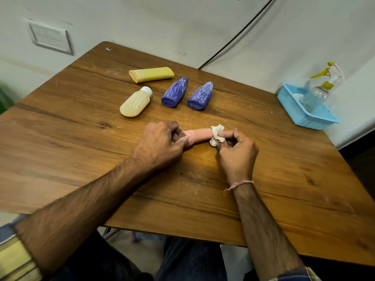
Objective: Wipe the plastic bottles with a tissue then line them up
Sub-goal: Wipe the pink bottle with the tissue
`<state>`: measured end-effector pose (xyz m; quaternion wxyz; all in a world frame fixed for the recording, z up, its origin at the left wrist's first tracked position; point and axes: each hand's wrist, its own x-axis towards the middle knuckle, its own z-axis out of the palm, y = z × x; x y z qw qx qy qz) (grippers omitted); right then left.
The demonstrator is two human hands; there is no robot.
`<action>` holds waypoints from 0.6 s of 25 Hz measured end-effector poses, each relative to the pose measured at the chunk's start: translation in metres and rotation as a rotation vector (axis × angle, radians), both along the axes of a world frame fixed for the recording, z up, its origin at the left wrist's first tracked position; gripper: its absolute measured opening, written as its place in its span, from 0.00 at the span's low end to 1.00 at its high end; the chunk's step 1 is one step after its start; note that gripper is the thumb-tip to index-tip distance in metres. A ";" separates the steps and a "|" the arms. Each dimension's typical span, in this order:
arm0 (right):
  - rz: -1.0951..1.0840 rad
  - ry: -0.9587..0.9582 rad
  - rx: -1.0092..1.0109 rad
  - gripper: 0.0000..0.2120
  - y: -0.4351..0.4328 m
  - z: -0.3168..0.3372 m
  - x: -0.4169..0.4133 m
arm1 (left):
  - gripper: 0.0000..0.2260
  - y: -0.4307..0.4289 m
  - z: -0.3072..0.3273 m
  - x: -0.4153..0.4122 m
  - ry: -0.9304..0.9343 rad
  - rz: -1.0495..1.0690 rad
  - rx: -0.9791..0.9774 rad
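Note:
A pink plastic bottle (200,134) lies sideways just above the wooden table (81,122), held between both hands. My left hand (162,145) grips its left end. My right hand (237,153) pinches a crumpled white tissue (217,134) against the bottle's right end. Behind them lie a pale yellow bottle with a white cap (135,102), two purple bottles (175,92) (200,95) side by side, and a darker yellow bottle (151,74) lying crosswise at the back.
A light blue plastic basket (292,110) sits at the table's right edge with a clear spray bottle with a yellow trigger (318,92) in it. A black cable (239,35) runs up the wall behind. My legs show below the near table edge.

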<state>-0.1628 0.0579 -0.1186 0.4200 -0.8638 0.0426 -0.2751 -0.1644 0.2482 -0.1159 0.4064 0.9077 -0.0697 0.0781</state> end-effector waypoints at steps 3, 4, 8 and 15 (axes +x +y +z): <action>0.092 -0.093 -0.114 0.11 0.007 0.001 -0.009 | 0.13 0.000 -0.001 0.000 -0.012 -0.003 0.013; 0.171 -0.154 -0.179 0.10 0.013 0.001 -0.015 | 0.13 0.000 -0.001 0.000 -0.011 -0.004 0.013; 0.373 -0.198 -0.083 0.09 0.022 0.003 -0.021 | 0.14 0.001 0.001 -0.002 -0.020 -0.016 -0.003; 0.369 -0.082 0.108 0.15 0.024 0.007 -0.019 | 0.16 -0.006 0.011 -0.009 0.029 -0.066 0.061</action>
